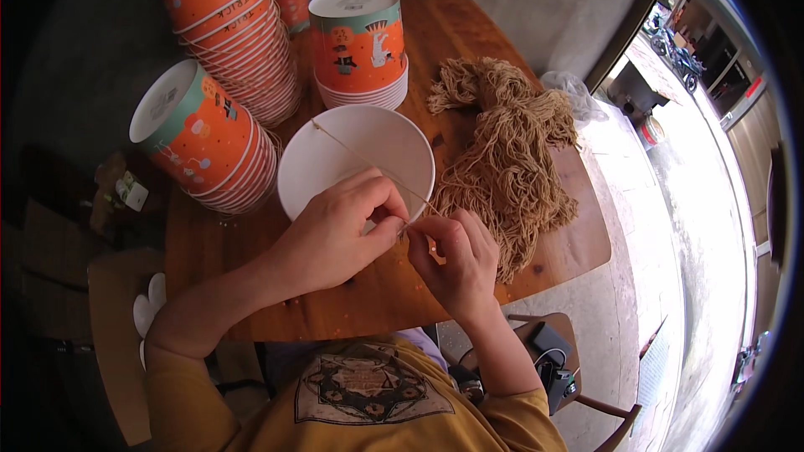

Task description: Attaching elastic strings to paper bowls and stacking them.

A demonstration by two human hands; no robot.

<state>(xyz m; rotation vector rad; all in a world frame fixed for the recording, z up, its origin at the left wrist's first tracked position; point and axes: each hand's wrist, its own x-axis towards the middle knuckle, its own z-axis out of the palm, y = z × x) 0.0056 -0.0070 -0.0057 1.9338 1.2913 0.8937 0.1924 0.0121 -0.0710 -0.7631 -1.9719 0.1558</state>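
A white-lined paper bucket [308, 155] faces me with its open mouth. A thin tan cord [358, 154] crosses that mouth from the upper left rim to the lower right. At the lower right rim, my left hand [335, 222] has thumb and forefinger pinched together on the cord's end. My right hand [461, 264] meets it there, fingers curled in and also pinching the cord. The fingertips hide the exact spot where cord and rim meet. Just right of my right hand lies a loose heap of tan cords [523, 159].
Upside-down stacks of orange printed buckets stand on the left [222, 146] and behind the open one [358, 50]. A taller leaning stack [226, 21] is at the back left. The wooden table [335, 310] ends near my shirt; a chair [523, 331] stands at lower right.
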